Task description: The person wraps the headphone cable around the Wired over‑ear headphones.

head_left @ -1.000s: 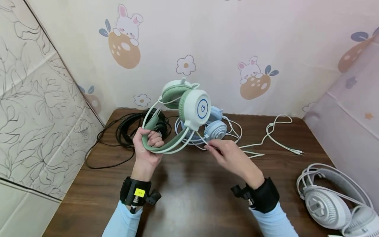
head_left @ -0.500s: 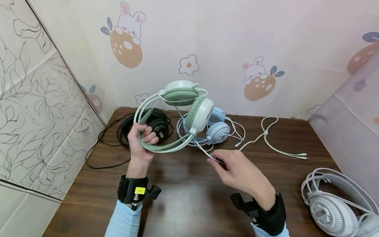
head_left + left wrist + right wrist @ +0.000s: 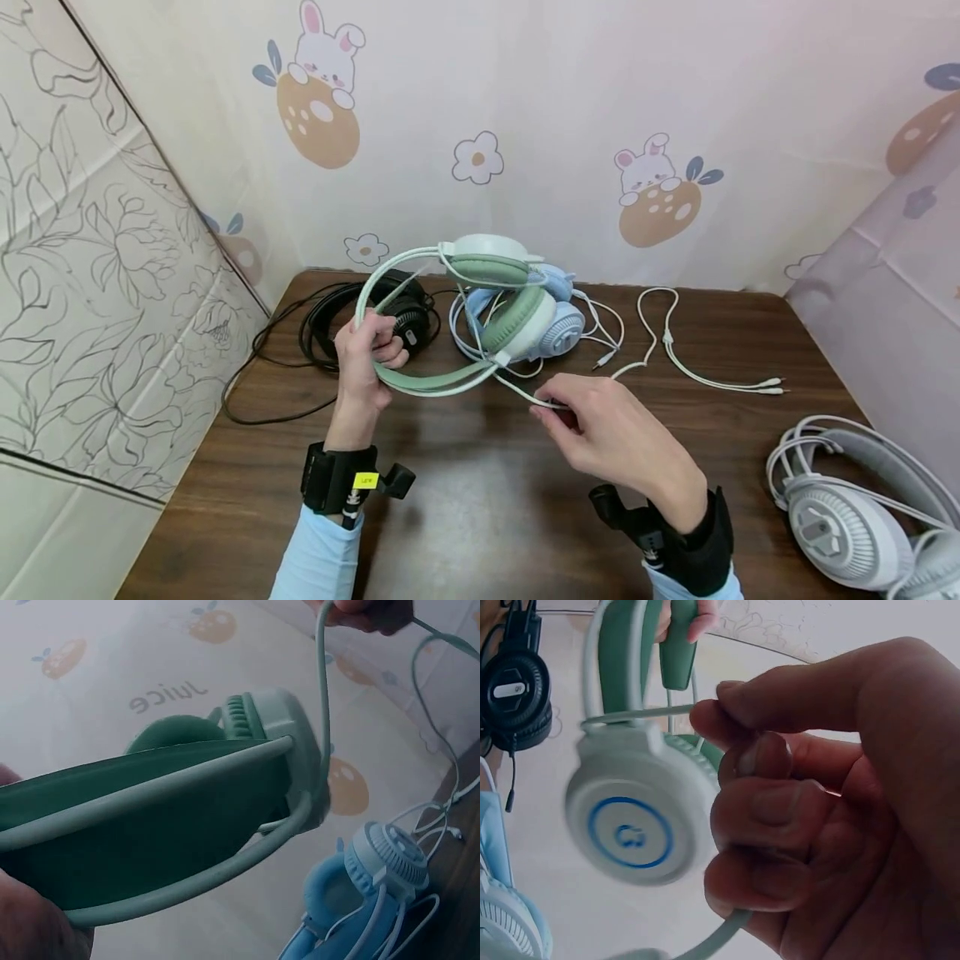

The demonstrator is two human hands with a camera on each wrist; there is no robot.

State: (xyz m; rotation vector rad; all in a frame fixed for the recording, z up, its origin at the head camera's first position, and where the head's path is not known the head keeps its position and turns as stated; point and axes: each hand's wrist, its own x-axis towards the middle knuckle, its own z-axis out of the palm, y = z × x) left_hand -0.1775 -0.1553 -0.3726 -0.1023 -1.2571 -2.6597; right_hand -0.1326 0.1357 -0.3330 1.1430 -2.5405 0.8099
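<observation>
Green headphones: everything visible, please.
The green headphones have a pale twin-rail frame, a darker green headband, cushioned green ear pads and whitish, plastic-looking cups, one showing a blue ring logo. They are held sideways above the table, the left hand gripping the headband; the right hand pinches their pale cable, which apparently runs on to two plugs.

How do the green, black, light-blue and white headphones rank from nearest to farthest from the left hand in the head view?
1. Green headphones: gripped in the left hand.
2. Black headphones: just beyond the hand.
3. Light-blue headphones: farther right, behind the green ones.
4. White headphones: far right, nearer the camera.
</observation>
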